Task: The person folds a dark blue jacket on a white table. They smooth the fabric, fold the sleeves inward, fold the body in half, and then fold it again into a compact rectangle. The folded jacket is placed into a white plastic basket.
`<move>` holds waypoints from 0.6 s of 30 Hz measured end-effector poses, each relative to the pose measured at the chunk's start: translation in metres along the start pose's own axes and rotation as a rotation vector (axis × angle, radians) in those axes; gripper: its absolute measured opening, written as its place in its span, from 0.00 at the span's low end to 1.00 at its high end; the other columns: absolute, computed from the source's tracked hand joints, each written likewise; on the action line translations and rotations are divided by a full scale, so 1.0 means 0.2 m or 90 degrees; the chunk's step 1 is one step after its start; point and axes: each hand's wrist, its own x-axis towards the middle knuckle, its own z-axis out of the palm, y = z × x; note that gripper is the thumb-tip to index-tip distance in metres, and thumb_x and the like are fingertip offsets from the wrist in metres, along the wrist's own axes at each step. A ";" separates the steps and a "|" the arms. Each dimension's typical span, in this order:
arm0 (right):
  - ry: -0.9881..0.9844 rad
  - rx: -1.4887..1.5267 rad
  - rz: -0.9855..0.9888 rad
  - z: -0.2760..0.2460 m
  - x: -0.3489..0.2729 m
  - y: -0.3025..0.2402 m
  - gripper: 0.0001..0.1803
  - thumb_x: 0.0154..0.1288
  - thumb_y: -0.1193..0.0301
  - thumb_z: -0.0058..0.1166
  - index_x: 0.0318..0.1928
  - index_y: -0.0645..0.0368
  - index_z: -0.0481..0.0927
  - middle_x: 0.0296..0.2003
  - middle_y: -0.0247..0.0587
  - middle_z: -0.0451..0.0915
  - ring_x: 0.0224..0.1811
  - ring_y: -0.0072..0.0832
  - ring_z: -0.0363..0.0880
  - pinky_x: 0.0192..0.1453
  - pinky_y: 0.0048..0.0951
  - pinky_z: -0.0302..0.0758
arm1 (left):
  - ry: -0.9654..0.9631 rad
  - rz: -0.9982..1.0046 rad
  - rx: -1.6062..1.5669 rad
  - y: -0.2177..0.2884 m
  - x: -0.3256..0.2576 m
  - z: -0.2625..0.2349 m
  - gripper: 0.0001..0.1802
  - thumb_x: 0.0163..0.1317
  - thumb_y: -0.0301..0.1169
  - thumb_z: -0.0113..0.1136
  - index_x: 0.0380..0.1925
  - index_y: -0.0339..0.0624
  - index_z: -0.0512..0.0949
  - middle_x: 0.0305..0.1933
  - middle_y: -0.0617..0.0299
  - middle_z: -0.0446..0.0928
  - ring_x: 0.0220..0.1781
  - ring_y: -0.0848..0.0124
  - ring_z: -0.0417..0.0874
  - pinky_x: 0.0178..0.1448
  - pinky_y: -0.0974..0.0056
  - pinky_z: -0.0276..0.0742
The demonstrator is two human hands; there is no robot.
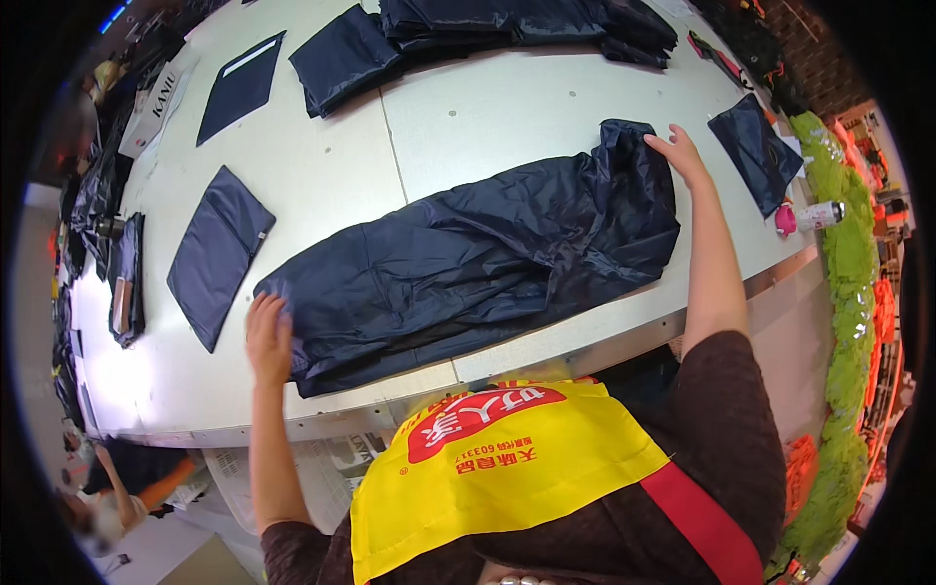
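"What lay before you?"
"A pale table (pixel 487 127); across its near part stretched a rumpled dark cloth (pixel 468 258), its long axis slanting from near left to far right; beyond it, at the far side, sat a folded pile (pixel 448 19); just left of it lay a flat dark piece (pixel 222 255)."
"And how did the cloth lie from your hands?"
"Between them; it ran rightward from my left hand (pixel 268 336), up against its left end and so the closer hand; from my right hand (pixel 680 158), by the bunched far right corner, it ran left and nearer."
"Gripping?"
"The right hand's thumb and fingers stood apart, clamped on nothing; the left was blurred, so whether it pinched the edge I could not tell."
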 end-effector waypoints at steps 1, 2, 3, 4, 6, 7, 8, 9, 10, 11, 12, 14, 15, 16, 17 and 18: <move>-0.030 -0.004 0.016 0.03 0.01 0.04 0.42 0.50 0.44 0.62 0.49 0.73 0.76 0.49 0.62 0.76 0.54 0.45 0.75 0.59 0.35 0.69 | -0.036 -0.002 -0.010 0.10 0.04 0.06 0.23 0.53 0.25 0.59 0.52 0.38 0.73 0.60 0.50 0.70 0.67 0.52 0.63 0.70 0.55 0.57; -0.101 0.012 0.021 0.06 0.00 0.02 0.41 0.50 0.44 0.62 0.49 0.72 0.76 0.48 0.62 0.77 0.53 0.45 0.75 0.58 0.35 0.69 | -0.130 0.001 -0.005 0.17 0.05 0.11 0.31 0.54 0.34 0.62 0.59 0.41 0.68 0.65 0.50 0.65 0.70 0.52 0.58 0.72 0.50 0.51; -0.168 0.026 0.026 0.06 -0.02 -0.06 0.41 0.50 0.44 0.61 0.49 0.72 0.76 0.48 0.61 0.77 0.52 0.44 0.76 0.57 0.35 0.69 | -0.193 0.026 0.115 0.22 0.02 0.20 0.37 0.54 0.46 0.61 0.62 0.43 0.65 0.67 0.50 0.62 0.72 0.52 0.56 0.71 0.44 0.48; -0.241 0.042 0.025 0.07 -0.01 -0.12 0.40 0.51 0.44 0.61 0.49 0.71 0.77 0.47 0.60 0.78 0.51 0.44 0.76 0.56 0.34 0.69 | -0.197 0.022 0.157 0.19 -0.06 0.28 0.42 0.54 0.56 0.57 0.64 0.45 0.62 0.69 0.51 0.59 0.73 0.52 0.53 0.70 0.39 0.45; -0.047 0.061 -0.008 0.04 0.12 -0.06 0.31 0.54 0.45 0.60 0.34 0.67 0.78 0.29 0.44 0.79 0.35 0.30 0.77 0.42 0.33 0.71 | -0.140 -0.027 0.159 0.15 -0.11 0.36 0.43 0.54 0.59 0.55 0.65 0.46 0.62 0.70 0.52 0.58 0.73 0.53 0.53 0.70 0.39 0.46; 0.044 0.004 -0.043 0.03 0.17 -0.01 0.32 0.53 0.45 0.59 0.34 0.68 0.78 0.30 0.48 0.80 0.36 0.36 0.78 0.42 0.36 0.72 | -0.138 -0.040 0.156 0.15 -0.11 0.38 0.44 0.53 0.59 0.56 0.65 0.46 0.62 0.70 0.52 0.58 0.73 0.53 0.53 0.69 0.39 0.46; 0.135 -0.054 -0.079 0.02 0.20 0.05 0.33 0.53 0.44 0.59 0.34 0.68 0.78 0.31 0.52 0.81 0.36 0.42 0.80 0.43 0.38 0.72 | -0.142 -0.034 0.156 0.17 -0.10 0.40 0.44 0.53 0.59 0.56 0.65 0.46 0.62 0.70 0.52 0.58 0.73 0.52 0.53 0.69 0.38 0.46; 0.141 -0.094 -0.052 0.05 0.21 0.07 0.36 0.52 0.41 0.58 0.35 0.69 0.78 0.34 0.60 0.80 0.40 0.52 0.79 0.45 0.40 0.72 | -0.137 -0.028 0.156 0.20 -0.07 0.43 0.44 0.53 0.59 0.56 0.65 0.46 0.62 0.70 0.52 0.58 0.73 0.52 0.53 0.69 0.38 0.46; 0.136 -0.157 -0.029 0.09 0.23 0.13 0.37 0.53 0.40 0.56 0.39 0.68 0.77 0.39 0.59 0.80 0.44 0.53 0.77 0.49 0.43 0.72 | -0.131 -0.016 0.153 0.23 -0.03 0.45 0.44 0.53 0.59 0.56 0.65 0.46 0.61 0.70 0.52 0.58 0.73 0.52 0.53 0.69 0.38 0.46; 0.145 -0.215 0.039 0.09 0.26 0.19 0.37 0.55 0.41 0.55 0.41 0.68 0.77 0.43 0.59 0.79 0.47 0.53 0.76 0.51 0.45 0.71 | -0.132 -0.012 0.146 0.25 0.01 0.46 0.44 0.53 0.58 0.57 0.66 0.47 0.61 0.70 0.51 0.57 0.73 0.52 0.52 0.69 0.38 0.45; 0.142 -0.268 0.102 0.15 0.22 0.12 0.37 0.56 0.42 0.54 0.44 0.68 0.76 0.46 0.59 0.78 0.50 0.52 0.75 0.53 0.47 0.71 | -0.123 -0.028 0.149 0.26 0.00 0.45 0.44 0.53 0.58 0.57 0.66 0.47 0.60 0.71 0.51 0.57 0.73 0.52 0.52 0.70 0.38 0.45; 0.186 -0.266 -0.125 0.14 0.04 -0.14 0.30 0.61 0.51 0.53 0.52 0.66 0.73 0.51 0.56 0.75 0.55 0.51 0.71 0.58 0.45 0.68 | -0.100 -0.064 0.159 0.28 -0.02 0.42 0.45 0.53 0.58 0.58 0.66 0.47 0.60 0.71 0.51 0.55 0.74 0.52 0.51 0.70 0.39 0.44; 0.260 -0.227 -0.301 0.17 -0.01 -0.17 0.28 0.61 0.55 0.53 0.54 0.64 0.73 0.51 0.54 0.75 0.55 0.50 0.70 0.58 0.44 0.67 | -0.090 -0.080 0.125 0.30 -0.02 0.40 0.45 0.54 0.56 0.59 0.67 0.47 0.58 0.72 0.51 0.54 0.74 0.53 0.50 0.71 0.39 0.43; 0.223 -0.119 -0.406 0.19 -0.16 -0.36 0.25 0.61 0.59 0.55 0.52 0.65 0.73 0.50 0.55 0.75 0.54 0.50 0.71 0.58 0.43 0.67 | -0.083 -0.110 0.128 0.29 -0.05 0.38 0.44 0.54 0.56 0.59 0.67 0.47 0.58 0.72 0.51 0.54 0.74 0.53 0.50 0.71 0.40 0.43; 0.143 0.003 -0.464 0.21 -0.38 -0.55 0.25 0.60 0.61 0.55 0.51 0.67 0.73 0.49 0.55 0.75 0.53 0.50 0.71 0.58 0.42 0.67 | -0.076 -0.143 0.130 0.28 -0.09 0.37 0.44 0.54 0.56 0.59 0.67 0.47 0.58 0.72 0.50 0.54 0.74 0.52 0.50 0.71 0.40 0.43; 0.084 0.080 -0.497 0.22 -0.64 -0.72 0.23 0.59 0.62 0.56 0.50 0.66 0.74 0.48 0.54 0.75 0.52 0.50 0.71 0.58 0.41 0.67 | -0.070 -0.175 0.134 0.26 -0.12 0.35 0.44 0.54 0.55 0.59 0.67 0.47 0.58 0.72 0.50 0.54 0.74 0.52 0.50 0.71 0.40 0.43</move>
